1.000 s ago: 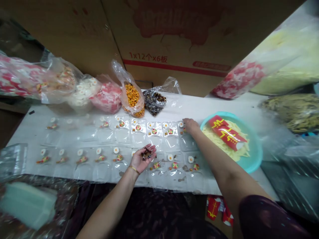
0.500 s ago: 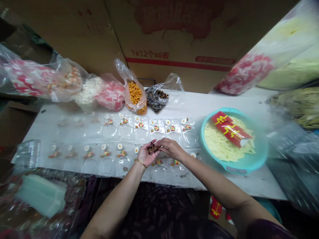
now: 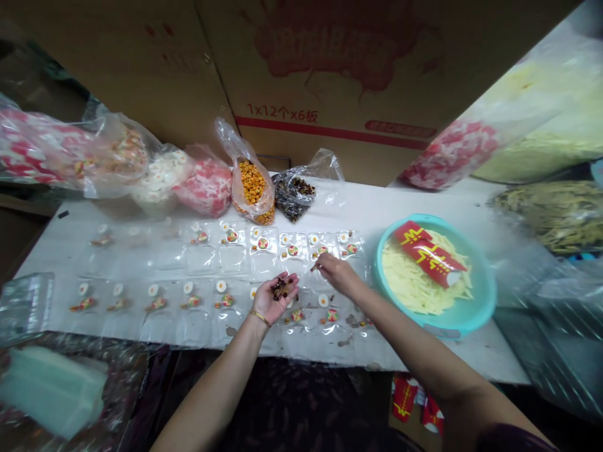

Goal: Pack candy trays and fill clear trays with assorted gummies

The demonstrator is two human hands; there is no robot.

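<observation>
My left hand [image 3: 269, 306] is palm up over the table, cupping a small heap of dark brown pieces [image 3: 281, 288]. To its right, my right hand [image 3: 340, 276] pinches one small brown piece [image 3: 314, 268] between its fingertips, above the back row of clear plastic trays. Each tray carries tiny items, such as a white-and-yellow egg-like disc [image 3: 285, 239] and a round red-and-green pizza-like piece [image 3: 293, 251]. Part of the front tray row is hidden under my left hand and wrist.
A turquoise basin [image 3: 487, 295] of pale yellow strips, with red cartons [image 3: 431, 254] on top, stands at right. Along the back are bags of orange pieces [image 3: 254, 182], dark pieces [image 3: 294, 196] and pink-white pieces [image 3: 207, 183]. Large cardboard boxes [image 3: 330, 150] rise behind.
My right hand has left my left palm and moved right and slightly up with a small brown piece. My left hand stays cupped under the heap. The view has shifted slightly.
</observation>
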